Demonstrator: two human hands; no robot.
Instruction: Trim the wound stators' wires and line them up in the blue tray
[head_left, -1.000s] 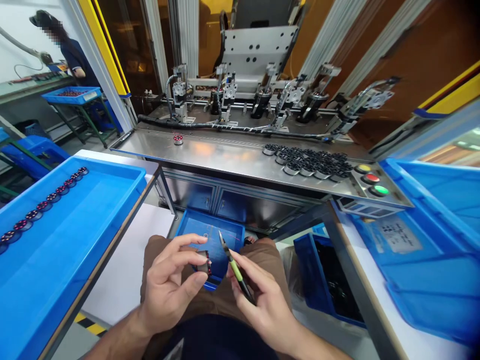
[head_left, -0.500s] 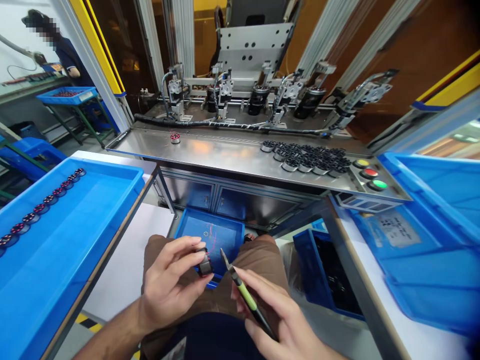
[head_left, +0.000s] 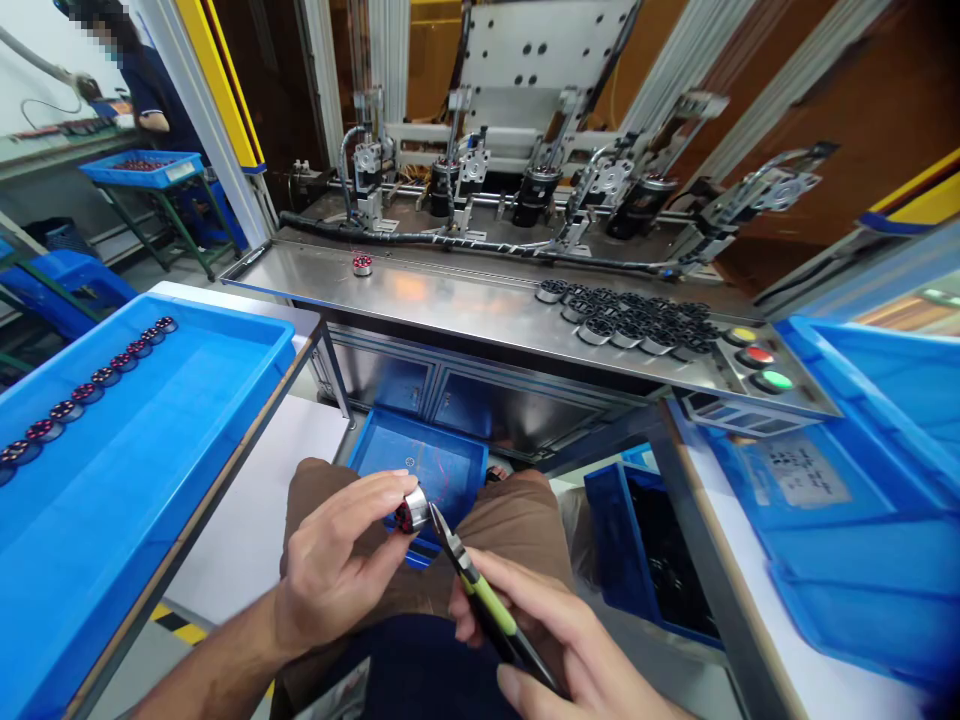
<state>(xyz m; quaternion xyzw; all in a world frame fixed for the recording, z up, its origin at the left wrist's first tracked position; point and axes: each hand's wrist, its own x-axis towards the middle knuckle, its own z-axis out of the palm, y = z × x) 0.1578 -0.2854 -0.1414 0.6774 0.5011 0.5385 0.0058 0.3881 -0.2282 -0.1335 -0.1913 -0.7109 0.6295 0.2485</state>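
Observation:
My left hand point(head_left: 341, 555) pinches a small motor stator point(head_left: 411, 509) between thumb and fingers, above my lap. The stator has a silvery outer rim and dark red windings on the side turned toward my palm. In my right hand point(head_left: 536, 625) is a pair of cutting pliers point(head_left: 480, 590) with black and green handles. The pliers' tips point up and left, right beside the stator's rim; whether they touch it I cannot tell. Below the hands, a blue tray point(head_left: 469, 480) on the floor holds a small round piece and thin red wire scraps.
One red-wound stator point(head_left: 362, 265) stands on the metal bench point(head_left: 442, 300), with many black cores point(head_left: 637, 318) to its right. A button panel point(head_left: 757, 358) is at the bench's right end. Left, a blue tray point(head_left: 225, 400) holds a row of stators. A person point(head_left: 146, 95) works further back.
The stator has turned in my left hand, so its silvery rim now faces the pliers. My right hand has brought the pliers' tips left, closer to it. The view has shifted slightly.

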